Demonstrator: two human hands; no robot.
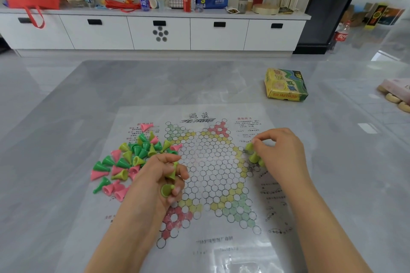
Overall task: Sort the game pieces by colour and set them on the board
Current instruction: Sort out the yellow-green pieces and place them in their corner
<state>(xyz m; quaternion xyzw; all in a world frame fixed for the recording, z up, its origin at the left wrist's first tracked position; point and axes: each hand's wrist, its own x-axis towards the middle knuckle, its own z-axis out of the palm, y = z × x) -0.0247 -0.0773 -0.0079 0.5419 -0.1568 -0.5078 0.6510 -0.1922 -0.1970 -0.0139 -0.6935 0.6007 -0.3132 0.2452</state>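
A paper star-shaped board (210,168) lies flat on the grey table. On its left side is a loose pile of cone-shaped game pieces (131,159) in pink, dark green and yellow-green. My left hand (159,182) grips two yellow-green pieces (169,184) over the board's left edge. My right hand (279,150) pinches one yellow-green piece (249,146) at the board's right point. Two more yellow-green pieces (255,158) stand there, just below my fingers.
A yellow-green game box (286,85) lies on the table at the back right. A pink object with round wooden pieces (397,93) sits at the far right edge. A white cabinet (155,31) crowded with bottles and bags stands beyond the table.
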